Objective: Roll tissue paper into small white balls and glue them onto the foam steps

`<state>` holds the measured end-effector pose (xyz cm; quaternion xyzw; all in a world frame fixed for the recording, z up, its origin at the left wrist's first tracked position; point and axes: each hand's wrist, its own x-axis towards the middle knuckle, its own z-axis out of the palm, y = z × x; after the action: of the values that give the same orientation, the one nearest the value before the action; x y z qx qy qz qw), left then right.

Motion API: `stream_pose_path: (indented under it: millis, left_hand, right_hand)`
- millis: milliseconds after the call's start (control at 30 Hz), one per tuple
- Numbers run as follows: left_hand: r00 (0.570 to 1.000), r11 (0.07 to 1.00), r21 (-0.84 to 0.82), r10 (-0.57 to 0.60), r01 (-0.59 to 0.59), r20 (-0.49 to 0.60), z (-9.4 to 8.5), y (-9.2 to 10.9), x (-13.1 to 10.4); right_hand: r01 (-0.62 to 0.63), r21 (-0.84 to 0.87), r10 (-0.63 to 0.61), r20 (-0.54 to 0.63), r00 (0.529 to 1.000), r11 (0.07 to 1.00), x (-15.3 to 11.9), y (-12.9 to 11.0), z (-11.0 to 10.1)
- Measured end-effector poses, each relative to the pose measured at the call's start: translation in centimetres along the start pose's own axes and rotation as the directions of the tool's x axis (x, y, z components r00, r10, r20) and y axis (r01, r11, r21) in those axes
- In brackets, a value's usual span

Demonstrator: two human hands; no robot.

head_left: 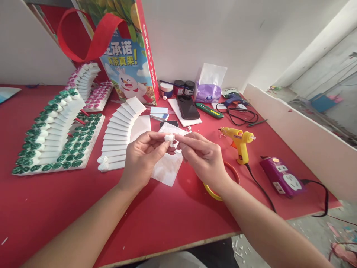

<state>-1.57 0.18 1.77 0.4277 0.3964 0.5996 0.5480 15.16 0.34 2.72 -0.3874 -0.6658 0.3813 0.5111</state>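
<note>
My left hand (143, 156) pinches a small white tissue rosette (169, 139) between thumb and fingertips above the middle of the table. From the other side, my right hand (205, 158) is closed, its fingertips on the rosette's right edge. Under both hands lie thin white tissue sheets (167, 169). Left of them stands a curved fan of white stepped strips (118, 136). Two similar white rosettes (103, 163) sit on its lowest strips at the near end.
On the left is a stepped piece with green rosettes (74, 149). A yellow glue gun (240, 143), purple power socket (283, 176) and yellow tape ring (214, 193) lie right. Behind are a phone (188, 107), green cutter (209, 110), tissue pack (208, 92) and printed bag (128, 70).
</note>
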Motion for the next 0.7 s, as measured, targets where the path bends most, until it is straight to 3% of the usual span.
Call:
stream_pose_path:
  millis: [67,167,467,700]
  left_hand:
    - [0.992,0.983,-0.132,-0.123,0.124,0.019,0.04,-0.17,0.34]
    - [0.970,0.946,-0.215,-0.232,0.244,0.076,0.09,-0.35,0.61]
    - [0.971,0.959,-0.173,-0.207,0.226,0.124,-0.07,-0.92,0.22]
    - [0.942,0.917,-0.222,-0.311,0.332,0.125,0.11,-0.91,0.35]
  right_hand:
    - [-0.096,0.039,0.096,0.002,0.995,0.995,0.19,-0.01,-0.17]
    - [-0.147,0.027,0.148,-0.034,0.988,0.989,0.34,0.20,-0.17]
    - [-0.071,-0.125,0.057,-0.112,0.992,0.990,0.21,0.62,0.22]
    - [-0.130,-0.160,0.103,-0.167,0.981,0.978,0.25,0.54,0.34]
